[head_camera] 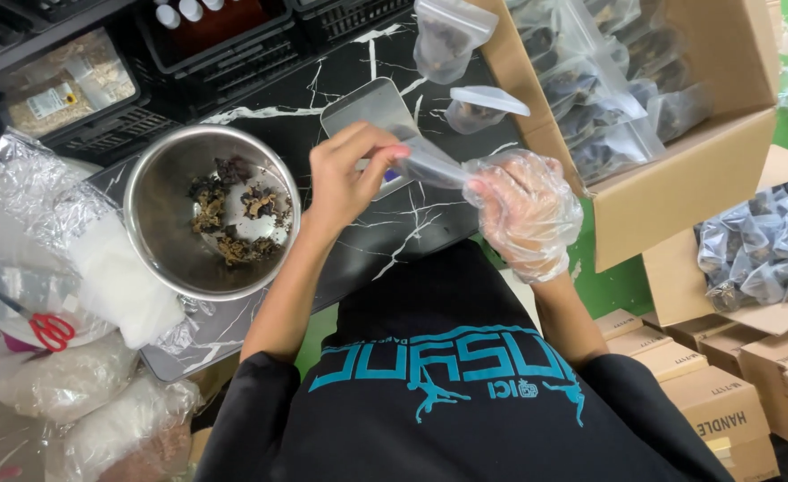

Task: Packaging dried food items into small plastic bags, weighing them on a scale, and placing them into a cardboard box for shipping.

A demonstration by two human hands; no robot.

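Overhead, a clear bag (434,165) is pinched shut-fingered between the bare left hand (347,178) and gloved right hand (523,210) — above the desk (394,236), beside a steel bowl (166,236).

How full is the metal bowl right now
Nearly empty. The metal bowl holds only a small scatter of dark dried pieces, and most of its shiny bottom shows bare.

black marble table (260,107) | steel bowl (166,223) | scale (367,112) | cardboard box (688,170) | crates (233,54)
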